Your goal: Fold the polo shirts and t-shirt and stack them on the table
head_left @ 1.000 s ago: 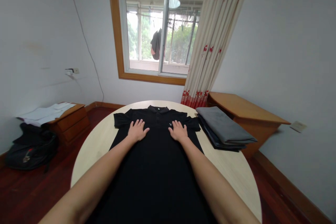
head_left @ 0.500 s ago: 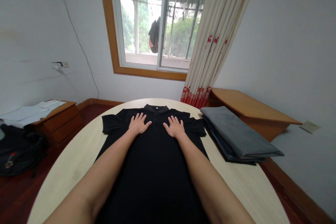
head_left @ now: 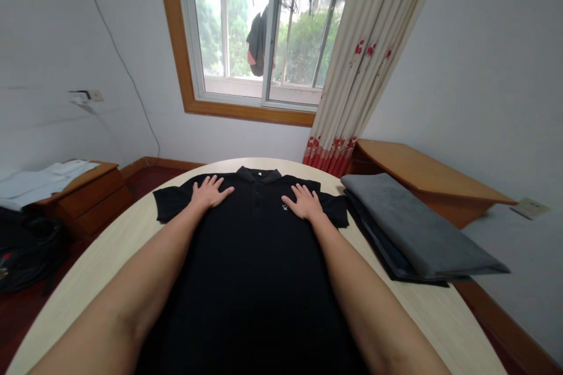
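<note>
A black polo shirt (head_left: pixel 259 258) lies spread front side up, its collar at the far side and its lower part running out of view toward me. My left hand (head_left: pixel 209 194) rests flat on the shirt near the left shoulder, fingers spread. On the other side of the button placket, my right hand (head_left: pixel 304 201) lies flat with fingers apart, beside a small white chest logo (head_left: pixel 284 207). Both short sleeves stretch outward on the table. Neither hand grips the fabric.
The shirt lies on a round light wood table (head_left: pixel 99 272). Folded grey and dark cloths (head_left: pixel 417 228) are stacked at its right edge. A brown desk (head_left: pixel 422 170) stands behind them, and a drawer cabinet (head_left: pixel 99 193) with papers is at left. Beyond are a curtain (head_left: pixel 352 70) and window.
Both hands have slid outward over the shirt, away from the placket. The white chest logo now shows next to my right hand. My view has tipped slightly downward.
</note>
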Demonstrator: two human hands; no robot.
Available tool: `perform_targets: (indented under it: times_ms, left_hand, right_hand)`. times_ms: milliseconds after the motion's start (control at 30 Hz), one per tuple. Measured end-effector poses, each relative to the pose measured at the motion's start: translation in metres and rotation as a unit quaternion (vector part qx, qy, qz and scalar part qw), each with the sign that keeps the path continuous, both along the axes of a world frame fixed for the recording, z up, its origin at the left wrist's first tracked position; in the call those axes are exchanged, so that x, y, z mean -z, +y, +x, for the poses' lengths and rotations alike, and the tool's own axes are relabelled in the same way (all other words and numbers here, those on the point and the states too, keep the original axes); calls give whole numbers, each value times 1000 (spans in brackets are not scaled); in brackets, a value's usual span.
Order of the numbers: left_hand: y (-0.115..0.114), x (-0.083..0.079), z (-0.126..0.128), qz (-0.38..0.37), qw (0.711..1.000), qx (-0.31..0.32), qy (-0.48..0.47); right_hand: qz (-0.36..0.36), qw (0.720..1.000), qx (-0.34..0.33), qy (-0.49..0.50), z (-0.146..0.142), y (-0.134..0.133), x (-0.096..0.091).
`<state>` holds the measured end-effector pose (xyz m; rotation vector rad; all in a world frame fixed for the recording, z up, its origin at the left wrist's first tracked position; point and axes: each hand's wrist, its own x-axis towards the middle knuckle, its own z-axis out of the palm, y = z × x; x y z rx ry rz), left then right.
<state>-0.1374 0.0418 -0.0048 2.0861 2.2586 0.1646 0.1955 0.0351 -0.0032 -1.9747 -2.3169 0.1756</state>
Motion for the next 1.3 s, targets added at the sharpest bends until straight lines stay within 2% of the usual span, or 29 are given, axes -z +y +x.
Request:
perform_targets:
  times_ms: [133, 200, 267, 367, 467, 533, 633, 733, 833, 967, 1100, 1167, 1300]
  left_hand:
    - [-1, -1, -8, 11, 999, -41, 1]
    - [-6, -4, -4, 14, 997, -74, 11]
    - [-13, -9, 2, 24, 995, -91, 31]
    - [-28, -18, 1, 34, 996, -77, 33]
    - [-49, -21, -19, 46, 995, -88, 4]
    - [-67, -20, -42, 86, 988, -129, -14]
    - [-92, -12, -78, 146, 961, -228, -46]
    - [-107, -4, -101, 124, 947, -287, -69]
    - [-111, 1, -107, 95, 956, -272, -62]
    - [-106, 2, -104, 115, 966, -221, -72]
    - [-102, 2, -106, 127, 965, -193, -121]
    - [-101, 1, -106, 160, 951, -198, -175]
    - [-97, -15, -90, 272, 893, -207, -293]
  right_hand:
    - [39, 996, 80, -12, 3, -4, -2]
    - [69, 987, 140, -42, -6, -10, -7]
    - [86, 979, 168, -75, -19, -20, -14]
    - [78, 986, 130, -67, -38, -45, -22]
    - [53, 997, 55, -20, -47, -78, -21]
    - [33, 999, 30, -2, -44, -96, -16]
    - [22, 999, 42, 14, -30, -112, -8]
    - [28, 998, 53, 30, -15, -115, -3]
    - [36, 997, 51, 43, -9, -115, -1]
    - [40, 996, 58, 47, -11, -116, -2]
    - [37, 997, 59, 46, -13, -118, -4]
    - [34, 997, 60, 47, -13, -118, -4]
    - [36, 996, 59, 50, -13, -118, -4]
